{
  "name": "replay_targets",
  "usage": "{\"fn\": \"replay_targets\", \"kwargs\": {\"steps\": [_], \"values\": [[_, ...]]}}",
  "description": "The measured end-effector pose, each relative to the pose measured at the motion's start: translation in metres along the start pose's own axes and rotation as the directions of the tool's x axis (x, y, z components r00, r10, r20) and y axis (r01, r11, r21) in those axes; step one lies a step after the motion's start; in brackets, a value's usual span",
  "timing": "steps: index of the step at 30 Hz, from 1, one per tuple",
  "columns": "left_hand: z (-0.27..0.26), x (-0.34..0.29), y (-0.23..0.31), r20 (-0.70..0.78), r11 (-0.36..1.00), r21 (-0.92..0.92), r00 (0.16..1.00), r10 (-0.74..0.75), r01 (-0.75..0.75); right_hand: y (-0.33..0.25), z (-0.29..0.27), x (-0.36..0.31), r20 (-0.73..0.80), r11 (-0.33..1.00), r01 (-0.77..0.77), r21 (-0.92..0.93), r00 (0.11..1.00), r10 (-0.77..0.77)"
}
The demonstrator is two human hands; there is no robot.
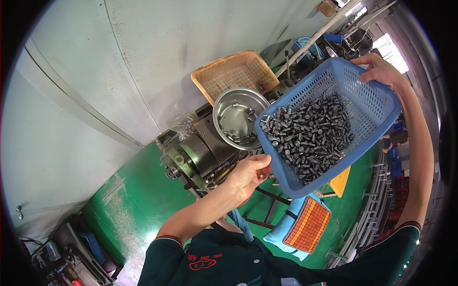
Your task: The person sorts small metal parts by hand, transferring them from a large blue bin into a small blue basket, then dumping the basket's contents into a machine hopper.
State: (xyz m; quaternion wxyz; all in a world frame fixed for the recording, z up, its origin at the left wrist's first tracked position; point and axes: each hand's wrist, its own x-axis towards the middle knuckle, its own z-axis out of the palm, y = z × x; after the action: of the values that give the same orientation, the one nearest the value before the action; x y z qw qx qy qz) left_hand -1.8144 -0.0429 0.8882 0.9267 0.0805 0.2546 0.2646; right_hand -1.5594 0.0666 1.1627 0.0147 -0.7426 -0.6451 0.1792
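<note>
A blue plastic basket (291, 188) with slotted walls is held up in front of me, tilted, with a heap of small dark metal bolt-like parts (310, 136) in it. My left hand (250, 172) grips its near left corner, thumb at the rim. At the far right corner my right hand (379, 70) is closed over the rim. Just left of the basket stands a round steel bowl (234, 112) holding a few of the same kind of small parts; the basket's left corner overlaps its edge in view.
A worn orange plastic basket (214, 81) sits behind the bowl. Below the bowl is a green-grey machine (198, 155). A stool with a blue cushion and a brown beaded mat (307, 224) stands by me. Metal racks (365, 214) line the right; a pale wall (157, 43) rises at left.
</note>
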Motion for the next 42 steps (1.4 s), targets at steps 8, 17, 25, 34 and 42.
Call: {"fn": "replay_targets", "kwargs": {"steps": [8,17,25,34,42], "values": [[-0.005,0.0,0.001,-0.017,0.999,-0.037,1.0,-0.001,0.001,-0.011,0.005,-0.002,-0.097,1.0,0.006,-0.02,0.995,-0.008],[-0.009,0.0,0.0,0.024,0.996,-0.084,1.0,-0.013,0.015,-0.017,-0.004,0.016,0.025,0.999,0.053,0.005,0.998,-0.053],[-0.011,0.004,0.002,0.029,0.994,-0.103,0.999,-0.017,0.02,-0.019,-0.011,0.026,0.131,1.0,-0.027,-0.012,0.991,0.028],[-0.015,0.003,0.006,0.033,0.99,-0.137,0.999,-0.014,0.019,-0.037,-0.006,0.027,0.007,0.994,0.011,-0.105,1.0,-0.01],[-0.015,0.004,0.009,-0.002,0.99,-0.142,1.0,-0.007,0.007,-0.039,-0.007,0.031,-0.035,0.994,0.011,-0.109,0.999,-0.015]]}}
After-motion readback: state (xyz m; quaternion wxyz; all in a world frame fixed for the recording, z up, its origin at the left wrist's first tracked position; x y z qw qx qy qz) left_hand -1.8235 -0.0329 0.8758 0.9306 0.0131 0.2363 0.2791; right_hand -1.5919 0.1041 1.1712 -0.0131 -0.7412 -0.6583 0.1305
